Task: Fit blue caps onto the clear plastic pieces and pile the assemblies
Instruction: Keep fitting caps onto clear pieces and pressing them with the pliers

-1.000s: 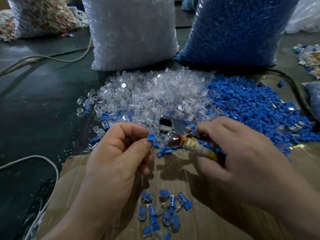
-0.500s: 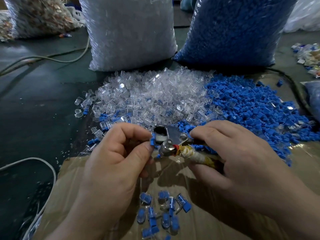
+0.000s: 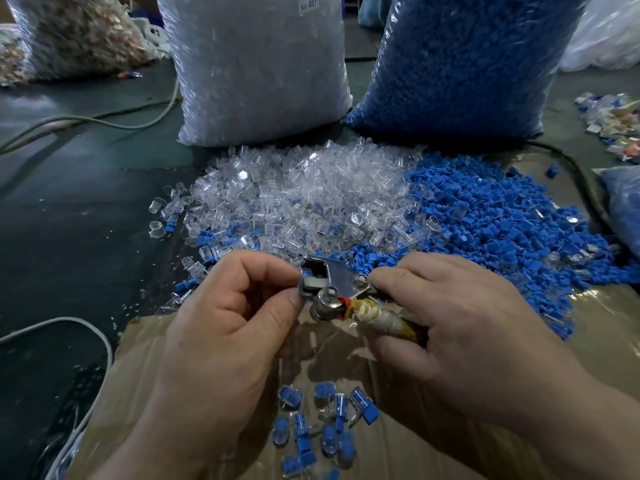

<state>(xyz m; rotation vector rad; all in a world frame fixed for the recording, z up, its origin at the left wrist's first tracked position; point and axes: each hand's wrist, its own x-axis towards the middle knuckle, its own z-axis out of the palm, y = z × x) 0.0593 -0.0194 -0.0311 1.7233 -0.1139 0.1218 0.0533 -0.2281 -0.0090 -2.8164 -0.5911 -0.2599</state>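
Note:
My left hand (image 3: 225, 327) pinches a small blue-capped piece (image 3: 305, 274) between thumb and forefinger and holds it in the jaw of a metal press tool (image 3: 332, 284). My right hand (image 3: 460, 327) grips the tool's tape-wrapped handle (image 3: 384, 322). Behind the hands lies a heap of clear plastic pieces (image 3: 304, 199), with a heap of blue caps (image 3: 502, 223) to its right. Several finished blue-and-clear assemblies (image 3: 322, 420) lie piled on the cardboard (image 3: 606, 327) below my hands.
A big bag of clear pieces (image 3: 256, 67) and a big bag of blue caps (image 3: 460, 64) stand at the back. Another bag (image 3: 76, 36) sits far left. Cables (image 3: 86, 119) cross the dark floor on the left. Mixed scraps (image 3: 613, 119) lie far right.
My left hand has carried the blue-capped piece right and up into the tool's jaw. My right hand has swung the tool's head toward the left hand.

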